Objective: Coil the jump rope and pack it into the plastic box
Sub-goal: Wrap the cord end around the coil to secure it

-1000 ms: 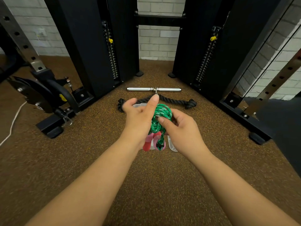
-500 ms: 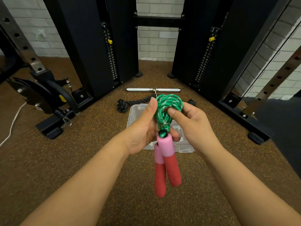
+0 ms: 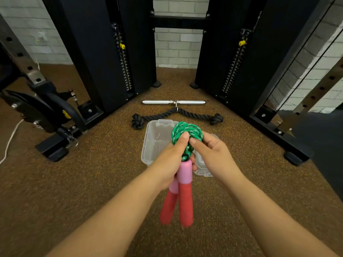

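The jump rope (image 3: 187, 131) is a green braided cord wound into a tight coil, with two pink-and-red foam handles (image 3: 182, 197) hanging straight down side by side. My left hand (image 3: 169, 164) grips the cord and the handle tops, its thumb pressed on the coil. My right hand (image 3: 211, 154) pinches the coil from the right. Both hands hold the rope in the air above the clear plastic box (image 3: 154, 143), which stands open on the floor and is partly hidden behind my hands.
A black knotted rope attachment (image 3: 157, 116) and a chrome bar handle (image 3: 157, 102) lie just beyond the box. Black cable-machine columns (image 3: 104, 52) rise left and right, with machine feet (image 3: 53, 151) at the left and a base (image 3: 293, 156) at the right. Brown speckled flooring all around.
The rope bundle came up from low over the box, and the handles swung down to hang below my hands. Since half a second ago my hands have held nearly still.
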A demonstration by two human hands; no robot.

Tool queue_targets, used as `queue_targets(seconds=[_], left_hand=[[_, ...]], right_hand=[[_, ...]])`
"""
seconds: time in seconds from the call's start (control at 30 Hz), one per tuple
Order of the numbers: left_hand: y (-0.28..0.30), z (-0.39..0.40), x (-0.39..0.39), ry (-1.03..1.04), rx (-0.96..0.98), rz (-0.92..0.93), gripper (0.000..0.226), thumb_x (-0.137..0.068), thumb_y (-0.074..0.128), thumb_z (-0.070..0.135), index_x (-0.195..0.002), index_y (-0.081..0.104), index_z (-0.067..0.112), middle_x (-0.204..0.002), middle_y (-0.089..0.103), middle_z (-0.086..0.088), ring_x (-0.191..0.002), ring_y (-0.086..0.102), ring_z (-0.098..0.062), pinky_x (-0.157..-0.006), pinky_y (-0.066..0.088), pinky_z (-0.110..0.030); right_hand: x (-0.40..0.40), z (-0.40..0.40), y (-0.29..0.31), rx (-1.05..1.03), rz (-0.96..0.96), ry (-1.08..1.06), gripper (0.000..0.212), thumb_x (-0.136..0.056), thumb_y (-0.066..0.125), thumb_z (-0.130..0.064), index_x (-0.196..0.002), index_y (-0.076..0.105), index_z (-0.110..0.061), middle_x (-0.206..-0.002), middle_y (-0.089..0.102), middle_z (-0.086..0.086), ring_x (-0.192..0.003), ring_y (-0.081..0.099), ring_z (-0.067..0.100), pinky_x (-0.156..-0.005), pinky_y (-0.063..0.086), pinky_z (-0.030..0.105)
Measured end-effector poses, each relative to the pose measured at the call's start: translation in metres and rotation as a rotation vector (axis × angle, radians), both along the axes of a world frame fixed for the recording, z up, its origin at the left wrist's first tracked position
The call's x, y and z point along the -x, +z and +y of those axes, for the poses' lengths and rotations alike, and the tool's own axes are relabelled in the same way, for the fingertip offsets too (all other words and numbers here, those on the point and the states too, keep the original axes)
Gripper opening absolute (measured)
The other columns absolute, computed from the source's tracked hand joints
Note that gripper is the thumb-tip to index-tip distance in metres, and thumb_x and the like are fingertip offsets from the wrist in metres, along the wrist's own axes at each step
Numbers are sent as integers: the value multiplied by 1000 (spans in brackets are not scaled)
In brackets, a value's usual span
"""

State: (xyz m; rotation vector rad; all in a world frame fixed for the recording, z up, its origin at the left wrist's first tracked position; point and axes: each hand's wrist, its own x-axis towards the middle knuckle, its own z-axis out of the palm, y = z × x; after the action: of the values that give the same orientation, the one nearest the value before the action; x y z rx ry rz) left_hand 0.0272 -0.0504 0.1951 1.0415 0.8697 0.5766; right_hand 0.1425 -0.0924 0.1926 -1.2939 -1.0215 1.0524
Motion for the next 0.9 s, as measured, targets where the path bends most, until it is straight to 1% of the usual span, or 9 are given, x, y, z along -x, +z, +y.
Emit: queue_targets(seconds=[0.13, 0.2, 0.27, 0.33, 0.4, 0.47, 0.57, 0.7, 0.9], left_hand=[[-12, 13, -6, 115, 62, 4, 36, -96, 44, 45, -104, 63, 14, -68, 63, -6, -55, 60, -15, -57, 52, -28], [-14, 25, -7, 188, 182, -40, 37, -95, 46, 44, -99, 65, 12, -77, 71, -9, -65, 67, -21, -68, 56, -33], [-13, 41, -7, 285, 294, -91, 37, -93, 49, 45, -86, 61, 10, -62, 65, -7, -53, 60, -19, -60, 52, -30], [-14, 60, -7, 360, 354, -119, 36, -92, 52, 46, -83, 56, 11, -56, 55, -4, -49, 49, -17, -56, 45, -29], [-18, 78, -8, 356, 355, -124, 36, -93, 51, 46, -84, 56, 11, -57, 53, -4, -52, 46, -16, -59, 44, -29], [-30, 95, -11, 334, 369, -118, 38, -93, 50, 48, -84, 57, 12, -55, 54, -3, -50, 49, -17, -63, 45, -30], [-55, 120, -18, 293, 388, -115, 41, -93, 47, 50, -84, 57, 11, -55, 57, -3, -43, 59, -17, -68, 49, -34], [-88, 154, -26, 224, 368, -115, 44, -95, 40, 52, -88, 57, 12, -61, 66, -5, -59, 67, -21, -67, 53, -34], [-117, 206, -41, 263, 369, -248, 54, -98, 33, 50, -95, 58, 2, -83, 69, -11, -71, 64, -23, -66, 58, -32]], right_hand=[[3, 3, -15, 71, 143, 95, 31, -97, 47, -16, -125, 56, -23, -73, 62, -13, -60, 53, 3, -56, 45, 19], [8, 1, -26, 150, 190, 175, 41, -93, 54, -33, -133, 47, -33, -93, 67, -16, -82, 63, 1, -74, 51, 19], [17, -1, -41, 229, 83, 275, 60, -81, 66, -43, -135, 41, -37, -112, 65, -14, -99, 62, 2, -86, 51, 21], [27, 0, -52, 284, -53, 304, 51, -76, 74, -33, -120, 49, -30, -92, 63, -10, -80, 60, 1, -70, 48, 13], [31, 8, -63, 330, -58, 255, 32, -80, 72, -18, -104, 52, -19, -77, 53, -5, -58, 50, 0, -52, 41, 11], [27, 20, -73, 370, 1, 251, 29, -83, 69, -15, -107, 52, -14, -78, 54, 1, -61, 53, 7, -53, 45, 18], [17, 39, -93, 401, 159, 289, 26, -84, 67, -11, -107, 56, -17, -90, 63, 4, -85, 62, 19, -81, 53, 39], [6, 71, -126, 426, 297, 233, 34, -72, 68, -10, -104, 61, -16, -90, 70, -1, -90, 67, 15, -85, 55, 34], [9, 120, -172, 416, 485, 113, 41, -68, 63, -8, -109, 65, -9, -122, 63, 23, -107, 58, 33, -98, 43, 51]])
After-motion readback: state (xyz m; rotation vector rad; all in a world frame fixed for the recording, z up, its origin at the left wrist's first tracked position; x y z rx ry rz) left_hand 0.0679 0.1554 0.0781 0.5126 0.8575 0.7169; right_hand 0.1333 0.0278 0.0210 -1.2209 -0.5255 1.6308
